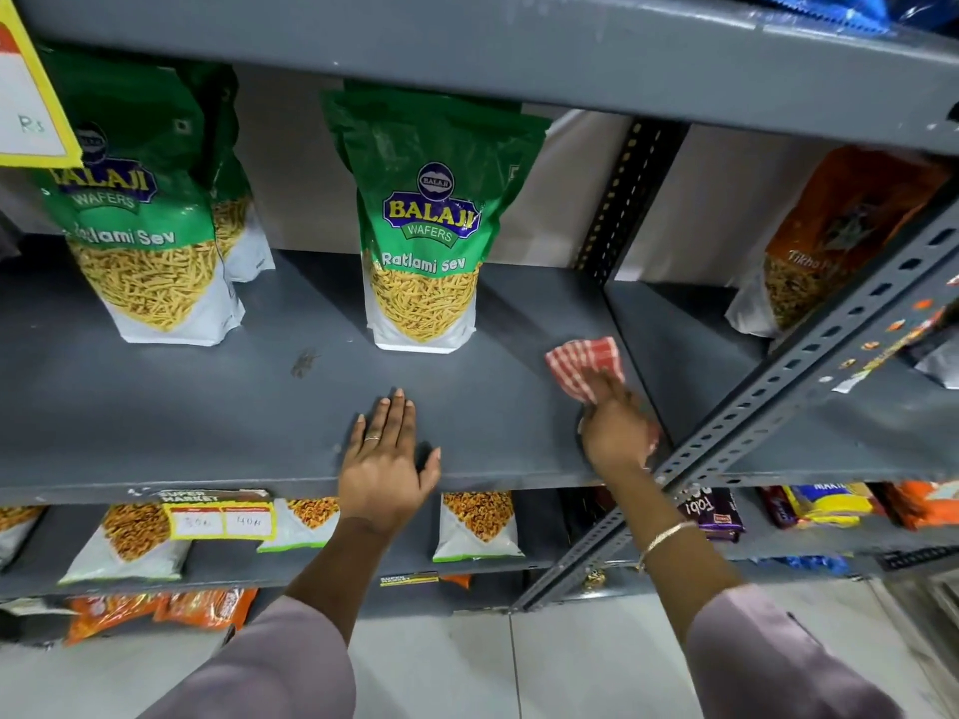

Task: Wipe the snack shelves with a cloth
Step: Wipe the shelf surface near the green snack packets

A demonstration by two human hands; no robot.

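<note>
A grey metal shelf (218, 407) runs across the middle of the head view. My right hand (615, 433) is shut on a red and white checked cloth (584, 365), pressed on the shelf near its right end. My left hand (386, 459) lies flat on the shelf's front part, fingers apart, holding nothing. A green Balaji Ratlami Sev bag (423, 225) stands upright just behind and between the hands. Another such bag (140, 215) stands at the left. A dark smudge (305, 363) marks the shelf between the bags.
A perforated grey upright (809, 365) slants across right of my right hand. An orange snack bag (830, 241) stands in the neighbouring bay. Lower shelves hold snack packets (475, 524) and a yellow price label (220, 521). A yellow tag (28, 96) hangs top left.
</note>
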